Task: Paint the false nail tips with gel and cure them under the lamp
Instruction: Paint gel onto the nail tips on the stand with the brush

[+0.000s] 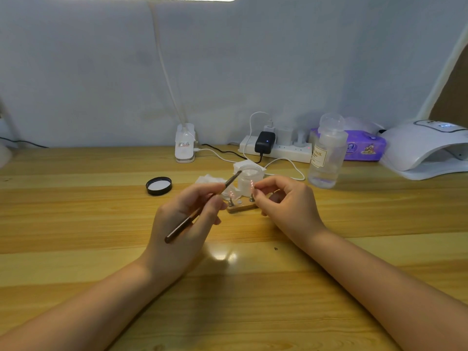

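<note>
My left hand (186,219) grips a dark nail brush (202,206), whose tip points up and right toward an open frosted jar (250,179). A small wooden stand (241,206) with two metal pegs sits between my hands. A pale pink nail tip (252,184) stands on the right peg, and my right hand (286,201) pinches it between thumb and forefinger. Another faint pink tip (231,195) sits on the left peg. The white curing lamp (428,148) stands at the far right of the table.
The jar's black lid (159,185) lies upside down to the left. A clear liquid bottle (328,154), purple wipes pack (364,146), power strip (276,149) with cables, crumpled cotton pads (210,179) and a desk lamp clamp (185,146) line the back of the wooden table (76,224).
</note>
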